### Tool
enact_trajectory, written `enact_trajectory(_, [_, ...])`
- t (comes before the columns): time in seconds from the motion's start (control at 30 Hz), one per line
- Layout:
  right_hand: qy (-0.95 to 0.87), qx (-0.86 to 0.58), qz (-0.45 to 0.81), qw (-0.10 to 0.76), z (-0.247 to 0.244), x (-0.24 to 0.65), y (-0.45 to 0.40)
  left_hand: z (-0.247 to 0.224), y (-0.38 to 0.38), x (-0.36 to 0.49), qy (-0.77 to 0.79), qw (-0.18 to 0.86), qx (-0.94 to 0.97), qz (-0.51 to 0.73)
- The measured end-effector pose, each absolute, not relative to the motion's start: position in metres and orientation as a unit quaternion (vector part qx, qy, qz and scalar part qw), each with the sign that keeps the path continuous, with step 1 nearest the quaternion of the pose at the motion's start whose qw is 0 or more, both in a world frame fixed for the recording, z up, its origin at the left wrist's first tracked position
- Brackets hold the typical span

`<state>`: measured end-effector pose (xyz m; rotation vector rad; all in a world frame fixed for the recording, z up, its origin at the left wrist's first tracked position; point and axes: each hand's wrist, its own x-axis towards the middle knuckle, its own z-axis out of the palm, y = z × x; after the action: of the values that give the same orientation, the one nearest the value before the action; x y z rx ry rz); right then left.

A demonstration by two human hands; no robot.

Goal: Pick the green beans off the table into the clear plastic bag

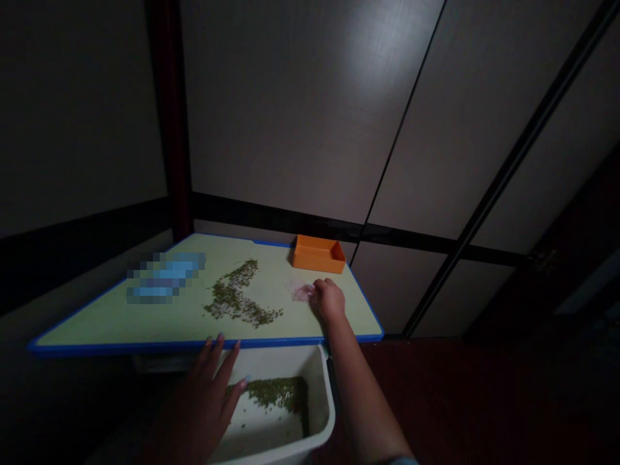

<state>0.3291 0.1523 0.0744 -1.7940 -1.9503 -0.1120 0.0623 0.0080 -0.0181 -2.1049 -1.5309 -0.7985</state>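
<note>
My right hand (pixel 330 299) is closed at the right side of the table, its fingertips pinching a crumpled, see-through pinkish piece of plastic (pixel 301 292) that lies on the tabletop. My left hand (pixel 213 387) has its fingers spread apart over the white bin (pixel 323 387), close to the table's front edge, and holds nothing. Small dried green bits (pixel 231 297) lie scattered in a bent band across the middle of the table. More green bits (pixel 278 392) are heaped along the far side inside the bin.
The pale yellow tabletop (pixel 165 323) has a blue edge. An orange open box (pixel 318 256) stands at its back right corner. At the left lies a blurred-out blue item (pixel 167 278). Grey panels (pixel 310 116) rise behind the table, and a dark red floor (pixel 416 400) shows at right.
</note>
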Motion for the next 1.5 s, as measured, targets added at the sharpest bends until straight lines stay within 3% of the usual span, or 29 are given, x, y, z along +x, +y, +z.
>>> enact_trajectory(0.3, [-0.724,-0.642,-0.042,0.248,0.077,0.327,0.149,-0.009,0.004,0.062,-0.563,0.168,-0.759,-0.282])
enact_trajectory(0.83, [-0.734,-0.620,-0.041,0.275,0.075,0.325,0.153,-0.014,0.007,0.064,-0.543,0.235,-0.755,-0.282])
enact_trajectory(1.5, [-0.738,-0.614,-0.011,0.279,0.073,0.323,0.153,-0.009,0.004,0.065,-0.571,0.192,-0.753,-0.265])
